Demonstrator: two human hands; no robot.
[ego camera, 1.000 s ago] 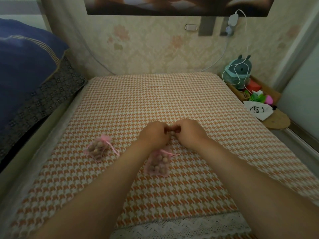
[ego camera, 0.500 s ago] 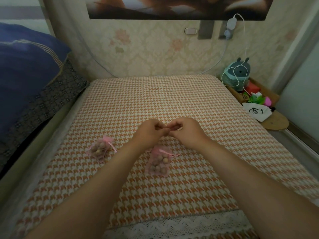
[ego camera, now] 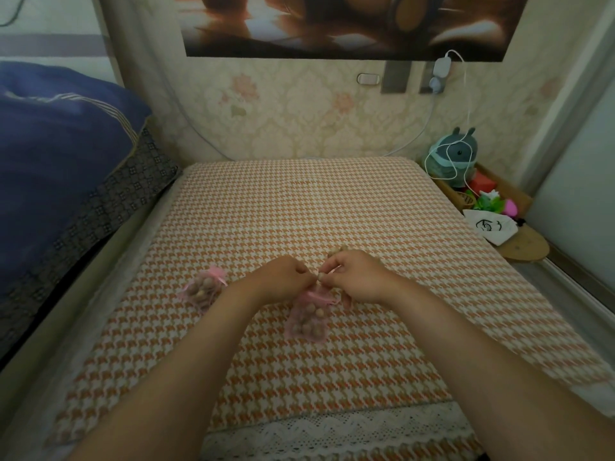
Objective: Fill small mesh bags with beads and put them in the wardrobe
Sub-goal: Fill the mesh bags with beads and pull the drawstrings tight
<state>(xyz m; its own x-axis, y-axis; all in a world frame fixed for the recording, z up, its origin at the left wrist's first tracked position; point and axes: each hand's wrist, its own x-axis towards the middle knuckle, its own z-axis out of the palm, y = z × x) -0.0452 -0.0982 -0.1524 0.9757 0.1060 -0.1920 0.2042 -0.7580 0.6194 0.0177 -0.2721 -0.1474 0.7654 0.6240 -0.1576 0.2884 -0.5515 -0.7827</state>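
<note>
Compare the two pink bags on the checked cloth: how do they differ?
The left bag lies untouched; the middle bag has its neck by the left hand, and the right hand pinches a pink ribbon. The left bag lies slanted; the middle bag lies straighter. Both are pink mesh holding beads.

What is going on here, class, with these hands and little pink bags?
A person works over a checked cover. Two pink mesh bags of beads lie on it: the left bag off to one side, the near bag just below the hands. The right hand pinches a thin pink strand. The left hand meets it with curled fingers, its grip hidden.
</note>
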